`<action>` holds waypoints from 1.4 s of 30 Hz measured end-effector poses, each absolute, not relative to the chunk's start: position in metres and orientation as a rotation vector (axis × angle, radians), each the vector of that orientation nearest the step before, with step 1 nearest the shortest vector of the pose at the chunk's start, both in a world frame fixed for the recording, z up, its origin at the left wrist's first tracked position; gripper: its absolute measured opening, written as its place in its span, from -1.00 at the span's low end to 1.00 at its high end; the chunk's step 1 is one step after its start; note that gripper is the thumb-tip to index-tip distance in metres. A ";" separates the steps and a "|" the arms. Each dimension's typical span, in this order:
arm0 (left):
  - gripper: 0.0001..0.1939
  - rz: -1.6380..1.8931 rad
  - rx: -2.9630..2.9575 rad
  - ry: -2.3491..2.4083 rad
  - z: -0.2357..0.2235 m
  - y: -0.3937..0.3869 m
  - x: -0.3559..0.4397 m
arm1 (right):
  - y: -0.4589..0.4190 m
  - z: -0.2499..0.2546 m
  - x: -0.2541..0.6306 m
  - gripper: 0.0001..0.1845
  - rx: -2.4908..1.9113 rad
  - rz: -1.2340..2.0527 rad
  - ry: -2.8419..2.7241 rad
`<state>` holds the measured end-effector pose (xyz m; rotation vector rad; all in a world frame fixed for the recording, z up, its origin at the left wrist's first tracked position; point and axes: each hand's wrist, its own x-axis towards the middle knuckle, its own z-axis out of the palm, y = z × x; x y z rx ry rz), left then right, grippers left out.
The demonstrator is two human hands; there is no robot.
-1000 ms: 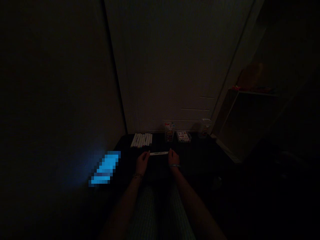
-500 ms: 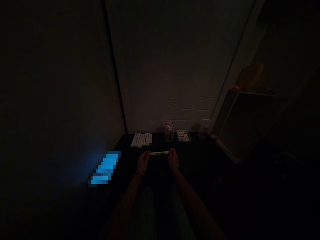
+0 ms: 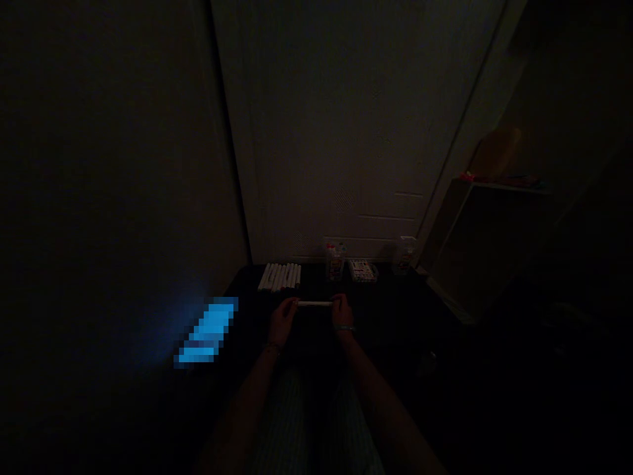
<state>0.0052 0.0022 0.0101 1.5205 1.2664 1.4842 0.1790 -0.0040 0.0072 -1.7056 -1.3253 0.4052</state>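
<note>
A white marker (image 3: pixel 315 303) lies level between my two hands above the dark table. My left hand (image 3: pixel 282 320) pinches its left end, and my right hand (image 3: pixel 342 314) grips its right end. The light is very dim, so the fingertips are hard to make out. Just beyond my left hand, several white markers (image 3: pixel 279 277) lie side by side in a row. Past my right hand stands a clear plastic case (image 3: pixel 335 262) with some coloured tips showing at its top.
A flat case with a patterned face (image 3: pixel 362 270) lies at the back, right of the upright case. Farther right stands another clear container (image 3: pixel 404 256). A glowing, pixelated blue screen (image 3: pixel 208 332) is at the left. A box-like shelf (image 3: pixel 457 244) rises at the right.
The marker has turned about its length: dark print showed on its side before, and now a plain white side faces me. Both hands stay at its ends, nearly in place.
</note>
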 end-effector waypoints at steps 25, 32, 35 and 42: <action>-0.59 1.399 1.659 1.422 0.016 -0.004 0.005 | -0.005 0.009 0.180 -0.62 -1.692 0.388 -1.314; -0.55 1.400 1.609 1.436 0.018 -0.006 0.007 | -0.003 0.008 0.180 -0.65 -1.681 0.384 -1.302; -0.54 1.403 1.604 1.451 0.018 -0.006 0.007 | -0.003 0.009 0.179 -0.65 -1.686 0.381 -1.307; -0.60 1.379 1.755 1.501 0.010 0.000 0.004 | -0.006 0.009 0.179 -0.66 -1.666 0.383 -1.338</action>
